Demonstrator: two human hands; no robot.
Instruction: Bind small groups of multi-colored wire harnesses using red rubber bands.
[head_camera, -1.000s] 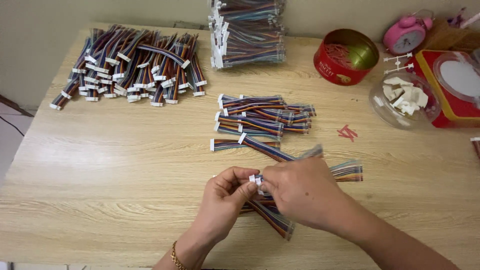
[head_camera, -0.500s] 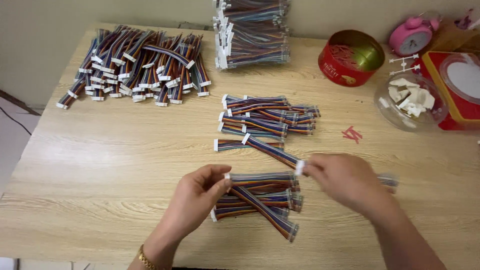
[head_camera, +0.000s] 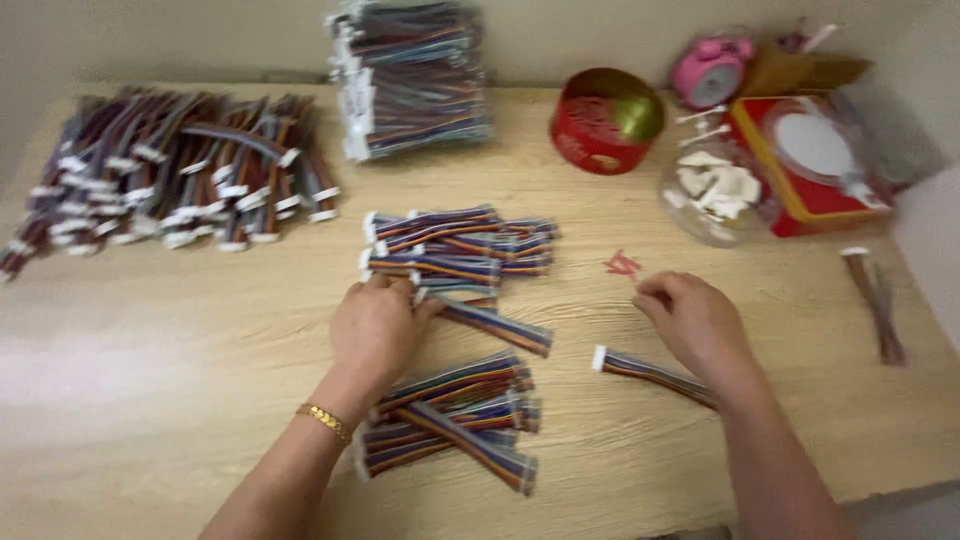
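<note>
My left hand (head_camera: 375, 325) rests on the near edge of a small pile of rainbow ribbon cables (head_camera: 450, 245) in the middle of the table. Its fingers curl over the white connector end of one cable (head_camera: 500, 327) that runs out diagonally to the right. My right hand (head_camera: 692, 318) hovers low over the wood with fingers loosely bent and nothing in them, just right of a few red rubber bands (head_camera: 622, 264). One single cable (head_camera: 640, 368) lies under my right wrist. A bundled heap of cables (head_camera: 455, 420) sits close to me beside my left forearm.
A wide spread of cables (head_camera: 170, 170) covers the far left, with a tall stack (head_camera: 415, 80) behind. At the back right stand a red tin (head_camera: 605, 120), a pink alarm clock (head_camera: 710, 68), a clear bowl of white pieces (head_camera: 715, 190) and a red box (head_camera: 810, 165). Brown sticks (head_camera: 878, 305) lie at the right edge.
The hands have parted. The right hand has let go of a cable, which now lies on the table, and has moved right. The left hand has reached forward onto the middle pile.
</note>
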